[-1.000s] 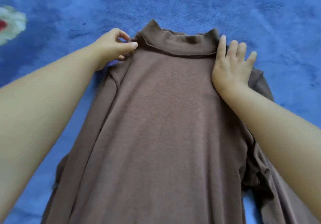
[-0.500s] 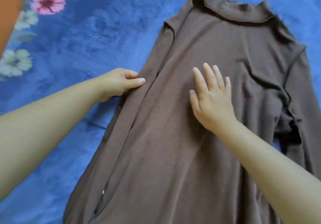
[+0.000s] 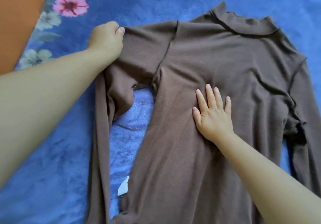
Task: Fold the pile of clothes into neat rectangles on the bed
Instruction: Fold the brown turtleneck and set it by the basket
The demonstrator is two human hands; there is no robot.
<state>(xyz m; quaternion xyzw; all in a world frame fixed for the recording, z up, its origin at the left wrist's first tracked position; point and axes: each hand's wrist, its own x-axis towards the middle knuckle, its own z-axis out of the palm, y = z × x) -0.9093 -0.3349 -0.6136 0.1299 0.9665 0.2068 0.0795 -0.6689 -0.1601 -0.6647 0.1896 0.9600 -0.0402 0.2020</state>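
Under the straight, spread fingers of the right hand (image 3: 212,115), which lies flat and grips nothing, the chest of the brown top (image 3: 217,58) is pinned to the blue blanket (image 3: 147,1). Left of those fingers the left sleeve (image 3: 100,136) hangs slack, a strip of blanket showing between it and the body. Farther off, the left hand (image 3: 106,40) has curled fingers pinching the sleeve's upper edge. A hard pull could drag the body askew if the palm slips. Right of the flat fingers, wrinkles may get folded in, likely spoiling the rectangle.
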